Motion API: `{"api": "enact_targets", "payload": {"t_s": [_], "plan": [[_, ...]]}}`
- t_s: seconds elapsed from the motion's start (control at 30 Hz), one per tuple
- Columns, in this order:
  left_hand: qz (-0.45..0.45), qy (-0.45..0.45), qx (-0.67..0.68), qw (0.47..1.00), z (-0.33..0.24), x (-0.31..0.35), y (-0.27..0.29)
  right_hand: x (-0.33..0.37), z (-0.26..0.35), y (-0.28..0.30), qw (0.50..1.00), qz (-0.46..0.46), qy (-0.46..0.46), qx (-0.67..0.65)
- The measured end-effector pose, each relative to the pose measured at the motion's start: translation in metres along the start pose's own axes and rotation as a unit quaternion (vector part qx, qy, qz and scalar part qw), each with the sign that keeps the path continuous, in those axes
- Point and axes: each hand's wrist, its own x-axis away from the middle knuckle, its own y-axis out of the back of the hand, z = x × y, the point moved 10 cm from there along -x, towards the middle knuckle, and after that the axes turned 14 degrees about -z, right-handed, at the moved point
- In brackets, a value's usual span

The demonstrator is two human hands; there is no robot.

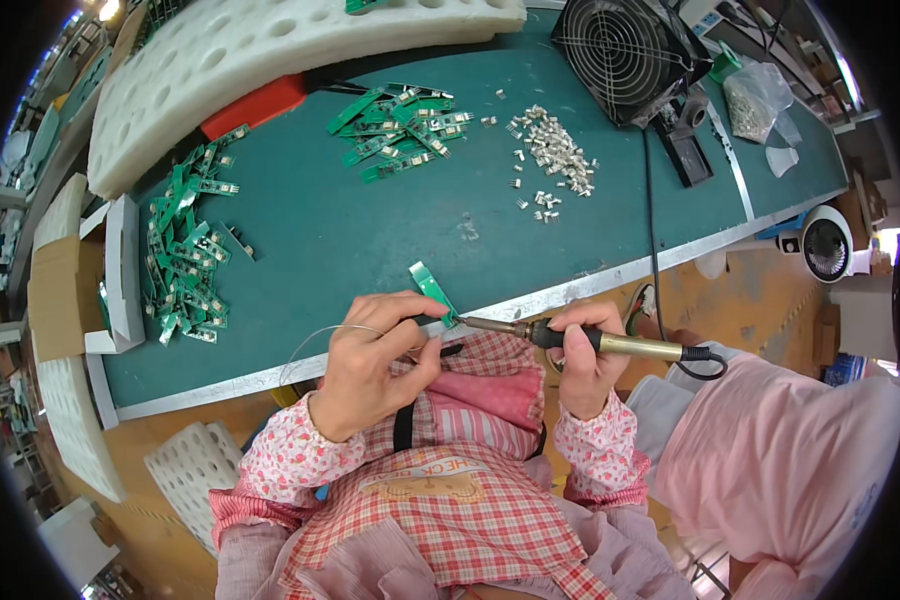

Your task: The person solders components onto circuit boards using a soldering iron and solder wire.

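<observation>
My right hand (pixel 590 355) is wrapped round a soldering iron (pixel 640 346), its tip pointing left. The tip meets the near end of a narrow green circuit board (pixel 430 286) at the table's front edge. My left hand (pixel 378 362) is closed in a pinch on a thin solder wire (pixel 305 346), which loops out to the left. Its fingertips are close to the board's near end, hiding the exact point of contact. Farther back lie a pile of small metal connectors (pixel 555 150) and a heap of similar green boards (pixel 405 130).
Another heap of boards (pixel 185 250) lies left, beside an open cardboard box (pixel 125 270). White foam with holes (pixel 190 75) and a red object (pixel 255 108) border the back. A black fan (pixel 625 55) stands back right; the iron's cord (pixel 712 357) trails right. A person in pink (pixel 780 450) is close by.
</observation>
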Motion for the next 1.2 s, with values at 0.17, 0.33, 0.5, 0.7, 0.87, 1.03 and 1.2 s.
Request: {"api": "enact_targets", "payload": {"t_s": [0.17, 0.33, 0.5, 0.7, 0.87, 1.03, 1.2], "plan": [[-0.003, -0.003, -0.002, 1.000, -0.001, -0.001, -0.001, -0.004, 0.003, -0.003, 1.000, 0.011, 0.019, -0.017], [-0.002, -0.006, -0.008, 1.000, -0.001, 0.000, -0.001, -0.007, 0.003, -0.005, 0.999, 0.026, 0.034, -0.016], [-0.004, -0.008, -0.010, 1.000, -0.001, 0.001, -0.001, -0.007, 0.004, -0.005, 0.998, 0.032, 0.051, -0.008], [0.000, 0.001, -0.006, 1.000, -0.001, -0.001, 0.000, -0.005, 0.010, 0.000, 0.996, 0.010, 0.090, -0.006], [0.006, 0.007, -0.003, 1.000, 0.001, -0.001, 0.000, -0.002, 0.007, 0.017, 0.994, -0.055, 0.097, -0.003], [0.027, -0.044, -0.056, 0.997, -0.011, -0.021, 0.001, 0.003, 0.004, 0.023, 0.993, -0.087, 0.074, -0.019], [0.093, -0.131, -0.043, 0.986, -0.003, -0.033, -0.009, 0.007, 0.007, 0.029, 0.991, -0.115, 0.056, -0.044]]}}
